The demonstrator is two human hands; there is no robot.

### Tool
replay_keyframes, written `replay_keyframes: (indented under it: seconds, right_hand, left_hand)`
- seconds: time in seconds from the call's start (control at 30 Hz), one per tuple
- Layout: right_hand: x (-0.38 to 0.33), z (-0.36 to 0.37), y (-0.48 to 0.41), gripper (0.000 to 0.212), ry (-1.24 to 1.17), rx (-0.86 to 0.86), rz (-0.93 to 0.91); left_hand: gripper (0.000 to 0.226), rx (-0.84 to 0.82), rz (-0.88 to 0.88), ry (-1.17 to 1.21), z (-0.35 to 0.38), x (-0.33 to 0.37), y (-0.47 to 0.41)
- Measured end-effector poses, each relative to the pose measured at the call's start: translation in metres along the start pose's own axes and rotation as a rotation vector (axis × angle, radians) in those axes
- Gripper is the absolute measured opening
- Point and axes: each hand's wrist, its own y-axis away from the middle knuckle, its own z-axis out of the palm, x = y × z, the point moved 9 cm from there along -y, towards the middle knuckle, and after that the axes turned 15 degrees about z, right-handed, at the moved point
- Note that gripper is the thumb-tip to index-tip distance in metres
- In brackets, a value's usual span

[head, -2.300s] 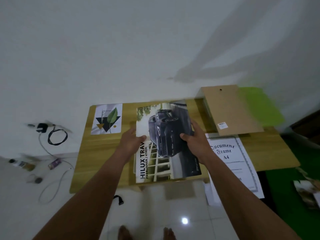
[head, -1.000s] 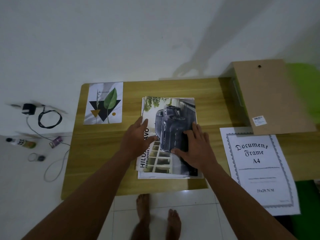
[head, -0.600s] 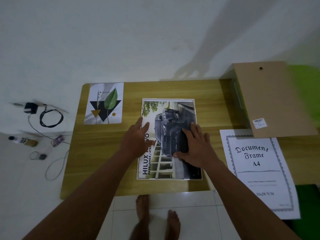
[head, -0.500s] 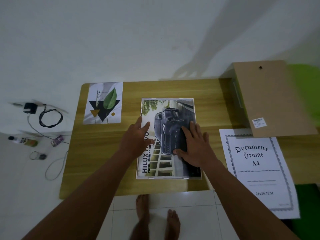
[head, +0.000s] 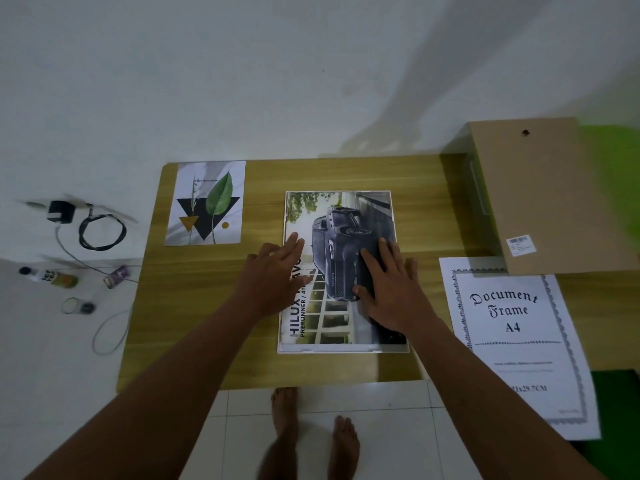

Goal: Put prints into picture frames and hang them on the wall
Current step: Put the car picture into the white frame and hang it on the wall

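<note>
A car print (head: 341, 216) with the words HILUX PRERUNNER lies flat inside a white picture frame (head: 343, 349) in the middle of the wooden table (head: 207, 306). My left hand (head: 273, 275) rests flat on the print's left edge, fingers spread. Flat on the print's right half lies my right hand (head: 389, 289), also spread. A leaf print (head: 207, 202) lies at the table's far left corner. The brown backing board (head: 540, 199) lies at the far right. The white "Document Frame A4" insert sheet (head: 516, 337) overhangs the table's front right edge.
The white wall (head: 277, 71) stands right behind the table. On the floor to the left are a charger with a coiled cable (head: 90, 226), a small bottle (head: 52, 275) and small bits. My bare feet (head: 311, 434) stand on white tiles before the table. Green mat lies at right.
The print was held up in both hands, then laid down on the frame and slid square into it. Both hands now press flat on it.
</note>
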Motion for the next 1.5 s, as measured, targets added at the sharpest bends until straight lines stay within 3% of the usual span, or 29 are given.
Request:
replay_keyframes:
  seconds: [0.13,0.33,0.47,0.73,1.03,1.27,1.5]
  right_hand:
    - [0.000,0.006,0.002,0.106,0.063,-0.049,-0.024]
    - [0.002,0.002,0.007,0.107,0.019,-0.047,-0.031]
    - [0.009,0.012,0.020,0.120,0.027,-0.116,-0.040]
    - [0.011,0.013,0.028,0.101,0.002,-0.093,-0.026]
    - [0.027,0.016,0.028,0.111,-0.035,-0.213,-0.004]
    - [0.024,0.015,0.029,0.090,-0.025,-0.093,-0.038]
    - [0.028,0.015,0.032,0.112,-0.022,-0.227,-0.075]
  left_hand:
    - [0.079,-0.029,0.009,0.018,0.005,0.000,0.006]
    - [0.097,-0.035,0.000,0.170,0.010,0.005,0.020]
    - [0.092,-0.037,-0.014,0.176,0.017,0.010,0.027]
    - [0.123,-0.038,0.040,0.235,0.021,0.010,0.032]
    - [0.115,-0.105,0.008,0.254,0.030,0.007,0.027]
    - [0.124,-0.117,0.060,0.150,0.036,0.014,0.030]
    - [0.121,-0.094,0.009,0.234,0.033,0.012,0.028]
